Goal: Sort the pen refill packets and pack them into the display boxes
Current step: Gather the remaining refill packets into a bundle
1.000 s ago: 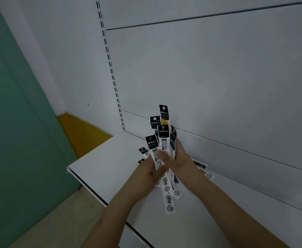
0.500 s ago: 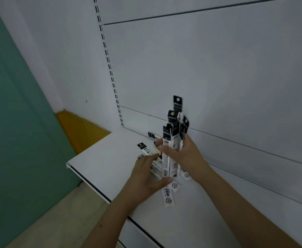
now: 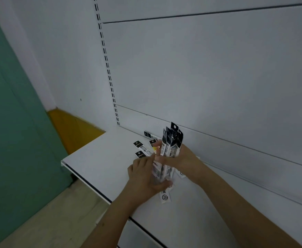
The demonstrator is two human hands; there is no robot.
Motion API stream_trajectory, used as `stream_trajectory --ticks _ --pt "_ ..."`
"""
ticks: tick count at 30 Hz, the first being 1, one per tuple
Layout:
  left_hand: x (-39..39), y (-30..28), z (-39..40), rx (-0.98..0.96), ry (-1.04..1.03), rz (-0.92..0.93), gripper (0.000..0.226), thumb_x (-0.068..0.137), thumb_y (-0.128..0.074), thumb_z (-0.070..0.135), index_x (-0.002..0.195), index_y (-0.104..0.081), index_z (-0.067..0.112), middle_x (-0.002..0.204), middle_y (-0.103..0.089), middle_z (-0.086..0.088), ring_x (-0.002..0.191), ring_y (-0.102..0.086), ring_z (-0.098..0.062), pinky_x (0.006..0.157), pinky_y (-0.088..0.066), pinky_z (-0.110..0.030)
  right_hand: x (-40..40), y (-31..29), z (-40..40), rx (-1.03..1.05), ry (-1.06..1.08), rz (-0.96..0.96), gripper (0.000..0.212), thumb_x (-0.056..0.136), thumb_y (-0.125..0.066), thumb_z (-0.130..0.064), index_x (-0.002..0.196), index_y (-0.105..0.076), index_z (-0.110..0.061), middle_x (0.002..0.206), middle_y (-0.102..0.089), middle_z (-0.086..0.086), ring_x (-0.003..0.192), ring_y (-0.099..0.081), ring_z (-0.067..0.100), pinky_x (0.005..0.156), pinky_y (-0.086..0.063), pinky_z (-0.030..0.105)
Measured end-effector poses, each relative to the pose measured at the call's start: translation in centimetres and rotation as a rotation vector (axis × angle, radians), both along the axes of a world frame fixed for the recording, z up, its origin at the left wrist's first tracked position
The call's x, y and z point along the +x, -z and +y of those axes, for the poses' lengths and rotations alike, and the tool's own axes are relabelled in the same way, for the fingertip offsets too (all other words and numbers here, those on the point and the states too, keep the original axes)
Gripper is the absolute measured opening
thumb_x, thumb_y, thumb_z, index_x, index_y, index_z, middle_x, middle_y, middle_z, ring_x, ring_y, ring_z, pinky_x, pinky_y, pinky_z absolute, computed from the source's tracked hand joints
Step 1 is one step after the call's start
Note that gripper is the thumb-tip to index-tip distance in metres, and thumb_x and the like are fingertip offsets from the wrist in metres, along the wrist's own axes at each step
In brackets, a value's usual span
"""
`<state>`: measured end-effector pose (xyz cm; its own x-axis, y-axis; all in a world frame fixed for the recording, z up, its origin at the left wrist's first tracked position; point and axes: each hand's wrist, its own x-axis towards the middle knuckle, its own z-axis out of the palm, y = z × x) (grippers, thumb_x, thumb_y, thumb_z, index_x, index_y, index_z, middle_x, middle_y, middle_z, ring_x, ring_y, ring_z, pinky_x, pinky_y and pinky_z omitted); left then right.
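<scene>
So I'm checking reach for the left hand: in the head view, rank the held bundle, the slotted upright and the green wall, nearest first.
From the left hand:
1. Bundle, touching it, just to its right.
2. Slotted upright, up behind on the back wall.
3. Green wall, far off to the left, past the shelf edge.

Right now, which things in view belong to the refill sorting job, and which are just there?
Job:
- bundle of refill packets, gripped upright by right hand
- left hand at the bundle's lower end
- loose refill packets on the shelf

Just there:
- white shelf
- slotted upright
- green wall
</scene>
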<state>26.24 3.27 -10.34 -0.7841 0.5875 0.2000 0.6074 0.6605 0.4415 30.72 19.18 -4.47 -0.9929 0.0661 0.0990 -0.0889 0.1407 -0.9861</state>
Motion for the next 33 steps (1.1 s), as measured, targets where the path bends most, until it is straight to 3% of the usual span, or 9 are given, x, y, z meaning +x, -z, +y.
stream_trajectory --ticks 3,6,10,14,20,22,25,29,33 --pt "0.1 -0.9 -1.1 0.173 0.055 -0.064 0.106 0.062 -0.049 0.087 0.151 -0.022 0.037 0.136 -0.029 0.023 0.131 -0.023 -0.002 0.105 -0.018 -0.025 0.7 -1.1 0.3 -0.003 0.113 0.094 0.014 0.084 -0.074 -0.009 0.096 -0.068 -0.012 0.087 -0.072 0.005 0.080 -0.069 0.017 0.073 -0.055 0.027" --pt "0.1 -2.0 -2.0 0.459 0.086 -0.197 0.084 0.072 -0.051 0.082 0.144 -0.030 0.047 0.140 -0.037 0.021 0.134 -0.029 0.001 0.110 -0.028 -0.028 1.5 -1.2 0.5 0.095 0.091 0.052 0.028 0.081 -0.079 -0.020 0.104 -0.063 -0.021 0.086 -0.071 -0.006 0.081 -0.069 0.012 0.076 -0.057 0.028" --pt "0.6 -3.6 -1.1 0.488 0.101 -0.291 0.067 0.069 -0.051 0.079 0.125 -0.048 0.044 0.126 -0.048 0.015 0.127 -0.038 -0.008 0.109 -0.036 -0.038 2.6 1.4 -0.9 0.359 0.046 -0.056 0.023 0.081 -0.078 -0.024 0.095 -0.061 -0.031 0.079 -0.067 -0.018 0.070 -0.062 -0.008 0.063 -0.048 0.012" --pt "1.2 -6.1 0.6 0.556 0.186 -0.397 0.039 0.071 -0.078 0.055 0.103 -0.058 0.051 0.109 -0.061 0.017 0.109 -0.058 -0.004 0.093 -0.048 -0.027 2.9 1.1 -1.3 0.423 0.106 0.036 0.033 0.084 -0.070 -0.010 0.084 -0.054 -0.039 0.070 -0.063 -0.030 0.067 -0.060 -0.014 0.058 -0.043 0.007" --pt "2.1 -7.8 3.2 0.725 0.249 -0.533 0.011 0.096 -0.061 0.020 0.101 -0.070 0.018 0.105 -0.074 -0.001 0.099 -0.069 -0.012 0.087 -0.054 -0.024 4.3 0.8 -1.4 0.353 0.185 0.015 0.029 0.085 -0.073 -0.024 0.103 -0.055 -0.037 0.086 -0.066 -0.019 0.074 -0.063 -0.014 0.072 -0.053 0.016" --pt "2.8 -7.7 3.9 0.804 0.234 -0.572 0.011 0.098 -0.057 0.015 0.097 -0.066 0.021 0.101 -0.073 -0.006 0.096 -0.071 -0.016 0.082 -0.055 -0.025 4.9 0.6 -1.2 0.333 0.233 0.067 0.059 0.086 -0.072 -0.023 0.130 -0.042 -0.046 0.098 -0.063 -0.028 0.083 -0.062 -0.017 0.073 -0.051 0.011" --pt "3.2 -8.5 4.6 0.927 0.290 -0.600 0.014 0.094 -0.060 0.010 0.100 -0.060 0.022 0.093 -0.070 -0.004 0.091 -0.070 -0.019 0.077 -0.056 -0.024 6.3 0.4 -0.5 0.354 0.167 0.099 0.090 0.081 -0.078 -0.024 0.130 -0.014 -0.065 0.114 -0.050 -0.041 0.102 -0.055 -0.021 0.075 -0.043 0.000" --pt "2.1 -7.7 4.6 0.788 0.474 -0.594 0.026 0.080 -0.071 0.024 0.105 -0.066 0.022 0.092 -0.070 -0.006 0.090 -0.069 -0.025 0.085 -0.057 -0.039 7.9 1.5 0.9 0.488 0.144 -0.003 0.049 0.079 -0.075 -0.045 0.113 -0.042 -0.056 0.116 -0.056 -0.027 0.108 -0.055 -0.007 0.087 -0.044 0.010" --pt "2.5 -6.6 4.8 0.819 0.440 -0.673 0.010 0.086 -0.072 0.016 0.092 -0.069 0.024 0.080 -0.069 -0.007 0.078 -0.067 -0.023 0.078 -0.057 -0.043 8.3 2.5 1.5 0.591 0.152 0.038 0.042 0.080 -0.070 -0.052 0.117 -0.053 -0.043 0.106 -0.062 -0.016 0.088 -0.058 0.003 0.071 -0.047 0.016"
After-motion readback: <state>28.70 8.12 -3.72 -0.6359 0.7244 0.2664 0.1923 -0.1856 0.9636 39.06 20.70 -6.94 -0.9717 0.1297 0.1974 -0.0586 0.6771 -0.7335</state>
